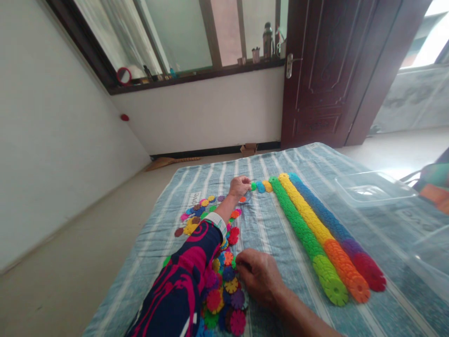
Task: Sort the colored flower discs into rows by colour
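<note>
My left hand (240, 186), fingers pinched together, reaches across the bed to a green notched plastic disc (253, 186) at its fingertips. That disc lies at the left end of a short row with a blue disc (260, 186) and a yellow disc (267, 186). My right hand (261, 276) is curled low at the right edge of a loose heap of mixed-colour flower-shaped discs (231, 285). A bit of green shows by its fingertips; whether they hold it is hidden. My left sleeve covers part of the heap.
Three long rows of overlapping discs, one green (298, 224), one yellow and orange (310, 220), one blue to red (321, 215), lie on the striped bedsheet (259, 224). A clear plastic box (375, 187) sits at right. Behind are a wall and door (322, 70).
</note>
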Demonstrator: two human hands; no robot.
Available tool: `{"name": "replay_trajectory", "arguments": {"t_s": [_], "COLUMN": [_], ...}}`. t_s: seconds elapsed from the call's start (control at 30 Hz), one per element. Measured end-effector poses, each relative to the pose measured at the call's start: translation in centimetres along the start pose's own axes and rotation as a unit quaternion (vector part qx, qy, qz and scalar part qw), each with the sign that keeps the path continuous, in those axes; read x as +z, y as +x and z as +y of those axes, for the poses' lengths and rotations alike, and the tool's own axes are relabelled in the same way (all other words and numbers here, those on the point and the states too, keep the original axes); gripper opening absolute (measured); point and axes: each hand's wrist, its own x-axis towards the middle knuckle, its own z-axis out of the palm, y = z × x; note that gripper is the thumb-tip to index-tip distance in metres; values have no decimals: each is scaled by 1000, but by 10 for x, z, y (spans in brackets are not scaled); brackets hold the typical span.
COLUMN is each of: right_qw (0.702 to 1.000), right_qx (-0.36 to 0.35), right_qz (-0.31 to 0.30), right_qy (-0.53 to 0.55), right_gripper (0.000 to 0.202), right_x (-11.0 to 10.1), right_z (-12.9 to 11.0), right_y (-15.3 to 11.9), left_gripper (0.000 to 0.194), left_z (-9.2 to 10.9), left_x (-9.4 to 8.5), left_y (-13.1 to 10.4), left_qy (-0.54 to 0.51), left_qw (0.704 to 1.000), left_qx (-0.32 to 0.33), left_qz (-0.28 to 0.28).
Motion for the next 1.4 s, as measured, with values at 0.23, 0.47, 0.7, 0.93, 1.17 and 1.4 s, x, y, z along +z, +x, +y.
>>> {"name": "replay_trajectory", "arguments": {"t_s": [0.23, 0.47, 0.7, 0.93, 1.17, 1.4], "right_qw": [1000, 1000, 1000, 1000, 1000, 1000], "right_qx": [-6, -5, -4, 1, -1, -5], "right_qz": [5, 6, 2, 0, 0, -1], "right_qy": [-7, -6, -8, -13, -6, -1], "right_gripper": [17, 16, 17, 16, 17, 18], "right_x": [1, 2, 2, 2, 1, 1], "right_z": [0, 0, 2, 1, 0, 1], "right_y": [1, 0, 0, 1, 0, -1], "left_gripper": [15, 26, 32, 36, 33, 9], "left_z": [-5, -1, 1, 2, 7, -8], "left_x": [-3, 2, 9, 12, -11, -98], "left_y": [-4, -8, -6, -5, -15, -32], "left_qy": [92, 151, 169, 179, 212, 252], "left_qw": [996, 988, 985, 984, 977, 964], "left_qx": [6, 4, 2, 14, 14, -36], "left_qz": [22, 15, 19, 20, 13, -82]}}
